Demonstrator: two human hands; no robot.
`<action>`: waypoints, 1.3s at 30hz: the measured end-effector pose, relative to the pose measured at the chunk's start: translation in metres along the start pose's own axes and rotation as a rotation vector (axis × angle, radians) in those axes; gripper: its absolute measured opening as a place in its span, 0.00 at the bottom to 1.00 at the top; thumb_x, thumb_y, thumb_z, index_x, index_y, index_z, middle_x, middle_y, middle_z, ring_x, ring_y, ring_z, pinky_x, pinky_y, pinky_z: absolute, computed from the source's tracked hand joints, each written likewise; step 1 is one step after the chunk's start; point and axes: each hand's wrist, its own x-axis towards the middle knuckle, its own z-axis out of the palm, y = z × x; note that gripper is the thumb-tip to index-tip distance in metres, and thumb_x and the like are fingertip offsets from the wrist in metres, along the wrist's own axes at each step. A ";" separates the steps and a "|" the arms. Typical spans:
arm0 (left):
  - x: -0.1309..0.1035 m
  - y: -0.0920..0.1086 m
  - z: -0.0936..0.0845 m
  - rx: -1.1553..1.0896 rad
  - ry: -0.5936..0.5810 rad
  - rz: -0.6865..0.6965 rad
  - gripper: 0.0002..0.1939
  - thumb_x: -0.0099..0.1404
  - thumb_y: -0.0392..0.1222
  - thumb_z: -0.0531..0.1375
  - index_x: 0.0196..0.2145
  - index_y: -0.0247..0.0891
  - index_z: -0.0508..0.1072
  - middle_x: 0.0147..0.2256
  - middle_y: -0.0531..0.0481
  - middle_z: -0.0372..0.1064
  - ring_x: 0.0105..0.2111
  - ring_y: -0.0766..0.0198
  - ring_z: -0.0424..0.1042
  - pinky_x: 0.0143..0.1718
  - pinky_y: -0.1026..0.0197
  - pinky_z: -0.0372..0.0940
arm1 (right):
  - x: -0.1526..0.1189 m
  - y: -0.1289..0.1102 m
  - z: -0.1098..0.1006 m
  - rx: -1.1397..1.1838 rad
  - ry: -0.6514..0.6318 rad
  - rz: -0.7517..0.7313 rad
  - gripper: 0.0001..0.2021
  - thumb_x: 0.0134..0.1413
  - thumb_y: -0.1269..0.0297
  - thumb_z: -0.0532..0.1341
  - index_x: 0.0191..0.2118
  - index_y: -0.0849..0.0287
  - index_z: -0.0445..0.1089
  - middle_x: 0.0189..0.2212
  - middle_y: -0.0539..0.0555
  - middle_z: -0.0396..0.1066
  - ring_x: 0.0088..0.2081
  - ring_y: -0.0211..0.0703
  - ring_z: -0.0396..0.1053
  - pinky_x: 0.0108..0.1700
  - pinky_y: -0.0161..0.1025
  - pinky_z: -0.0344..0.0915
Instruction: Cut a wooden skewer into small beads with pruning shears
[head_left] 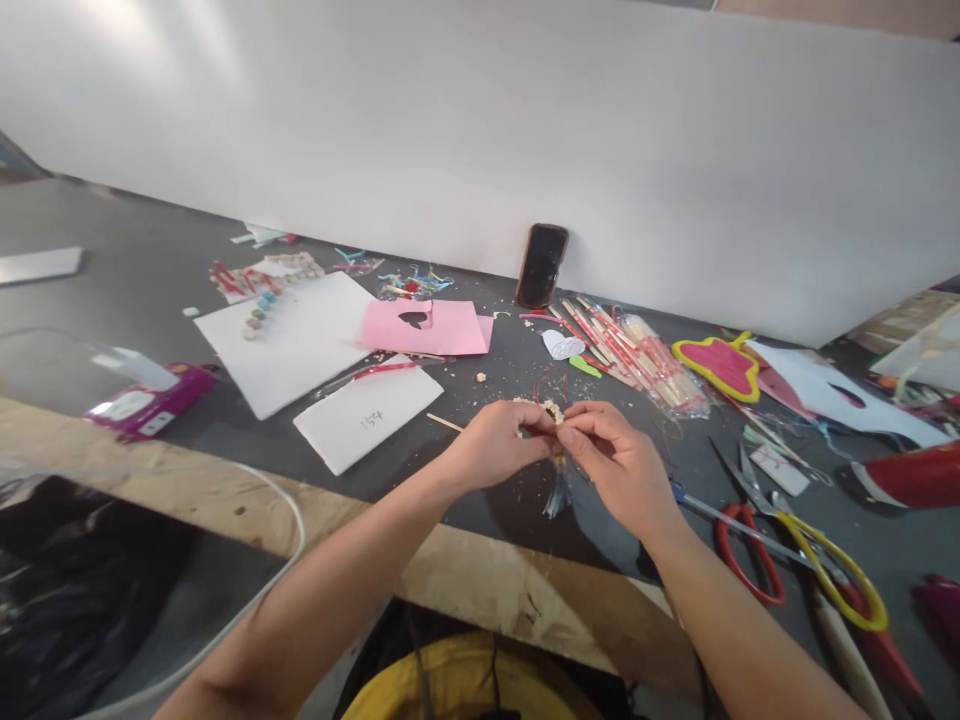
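My left hand and my right hand meet over the dark table, fingertips pinched close together. Between them is a small cream-coloured, knobbly piece, mostly covered by the fingers. A pale blue tassel hangs or lies just below the fingertips; whether it is joined to the piece I cannot tell. Thin red thread and pale crumbs lie just beyond the hands. Left of my left hand, a thin wooden stick rests on the table.
Left are a white foam board, a smaller board marked 154, pink paper and a purple power strip. A phone leans on the back panel. Right are bagged sticks, red-handled scissors, yellow-handled scissors and a red can.
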 end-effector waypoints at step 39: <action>-0.063 0.009 0.028 -0.073 -0.063 -0.109 0.08 0.62 0.43 0.55 0.31 0.35 0.69 0.30 0.50 0.67 0.31 0.67 0.64 0.34 0.66 0.58 | -0.090 0.042 -0.044 -1.057 -0.148 0.552 0.18 0.57 0.47 0.46 0.33 0.56 0.63 0.24 0.57 0.73 0.27 0.55 0.72 0.23 0.39 0.55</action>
